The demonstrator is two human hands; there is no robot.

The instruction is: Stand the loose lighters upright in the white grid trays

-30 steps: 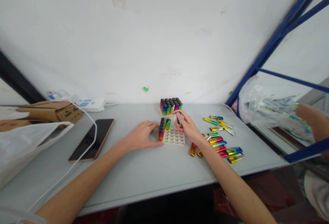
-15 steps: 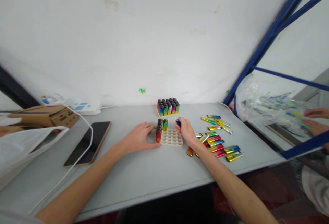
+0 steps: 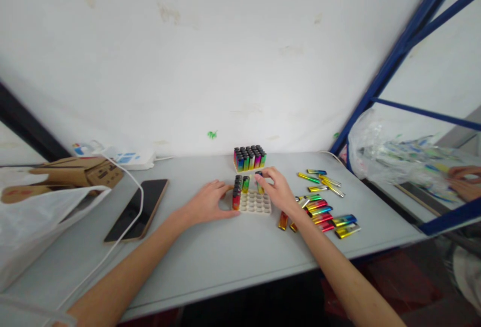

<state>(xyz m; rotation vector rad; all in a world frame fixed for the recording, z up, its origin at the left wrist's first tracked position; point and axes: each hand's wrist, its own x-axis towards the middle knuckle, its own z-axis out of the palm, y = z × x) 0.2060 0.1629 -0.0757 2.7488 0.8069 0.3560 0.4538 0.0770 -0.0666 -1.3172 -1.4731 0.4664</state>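
A white lighter tray (image 3: 255,212) with round-edged slots lies on the table before me. A row of lighters (image 3: 236,198), red at the front, stands upright along its left side, and a green-yellow lighter (image 3: 245,185) is upright beside the row's far end. My left hand (image 3: 212,202) grips the tray's left end, thumb at the near corner and fingers farther back. At the tray's far right part my right hand (image 3: 277,187) pinches a blue-and-yellow lighter (image 3: 260,185) upright; its lower end is at the slots, but how deep I cannot tell.
A filled lighter tray (image 3: 250,158) stands behind. Loose lighters (image 3: 319,211) lie at right, partly under my forearm. A phone (image 3: 139,209), white cable, cardboard box (image 3: 86,172) and plastic bag (image 3: 56,217) are at left. Beyond the blue frame (image 3: 376,76) is another person's hand (image 3: 466,182).
My right hand has brought the lighter upright at the tray's far right slots. My left hand keeps its hold on the tray. The view has shifted slightly.
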